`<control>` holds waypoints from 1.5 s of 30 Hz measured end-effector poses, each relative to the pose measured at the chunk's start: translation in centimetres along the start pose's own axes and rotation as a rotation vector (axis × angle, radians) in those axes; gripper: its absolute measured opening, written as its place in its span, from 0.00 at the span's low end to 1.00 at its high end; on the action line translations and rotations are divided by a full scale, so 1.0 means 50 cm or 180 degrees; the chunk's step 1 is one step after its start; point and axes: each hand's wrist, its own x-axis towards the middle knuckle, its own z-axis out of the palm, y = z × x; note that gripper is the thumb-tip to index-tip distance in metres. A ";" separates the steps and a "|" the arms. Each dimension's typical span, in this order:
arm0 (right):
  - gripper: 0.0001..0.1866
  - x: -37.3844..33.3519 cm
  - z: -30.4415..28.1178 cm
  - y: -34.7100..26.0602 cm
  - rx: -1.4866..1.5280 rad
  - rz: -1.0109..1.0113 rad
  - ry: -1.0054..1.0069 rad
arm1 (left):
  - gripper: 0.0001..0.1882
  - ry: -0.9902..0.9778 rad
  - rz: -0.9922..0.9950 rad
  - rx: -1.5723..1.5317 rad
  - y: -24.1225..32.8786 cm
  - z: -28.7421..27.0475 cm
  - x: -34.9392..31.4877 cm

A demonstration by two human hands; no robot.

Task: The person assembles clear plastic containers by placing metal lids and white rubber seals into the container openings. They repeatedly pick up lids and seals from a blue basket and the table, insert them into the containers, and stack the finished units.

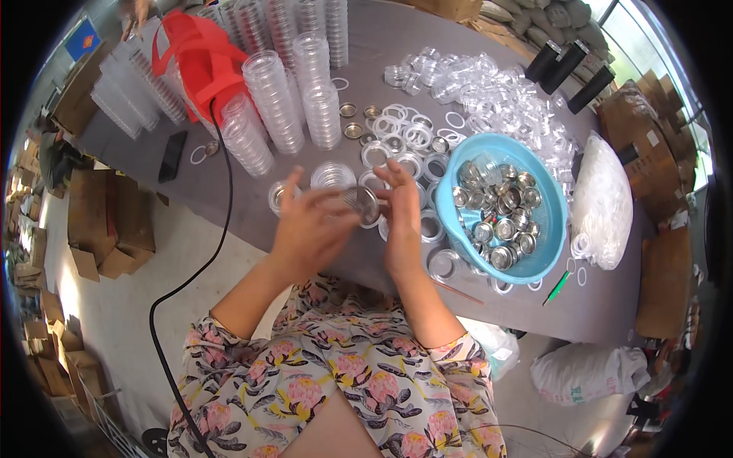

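A small round lid [365,204], silvery with a dark centre, is upheld on edge between my two hands in front of my chest. My right hand [402,221] has it against the thumb side, its other fingers pointing up. Motion smears my left hand [311,227]; its fingers reach to the lid's left side, and whether they grip it is unclear. Just beyond the hands lie a clear round plastic piece [333,175] and several clear rings [376,154]. Close to my right hand stands a light-blue plastic basket [560,229] holding many metal caps [505,200].
Tall stacks of clear cups [273,103] and a red bag [200,57] stand at the far left. A black cable [230,183] crosses the table's left edge beside a phone [173,156]. Clear parts [489,91] heap behind the basket; a plastic sack [603,202] and green pen-like tool [557,288] lie right.
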 end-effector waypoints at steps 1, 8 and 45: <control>0.27 0.005 -0.012 0.012 0.0032 -0.0187 -0.0002 | 0.12 0.0141 -0.0236 0.0000 -0.020 -0.002 0.002; 0.40 0.030 -0.024 0.141 -0.1488 -0.0391 -0.0714 | 0.09 -0.0575 -0.0764 -0.0067 -0.064 0.019 0.006; 0.14 0.003 -0.248 -0.138 -0.3568 -0.0614 0.0593 | 0.16 0.0056 -0.1650 0.0213 -0.150 0.039 -0.173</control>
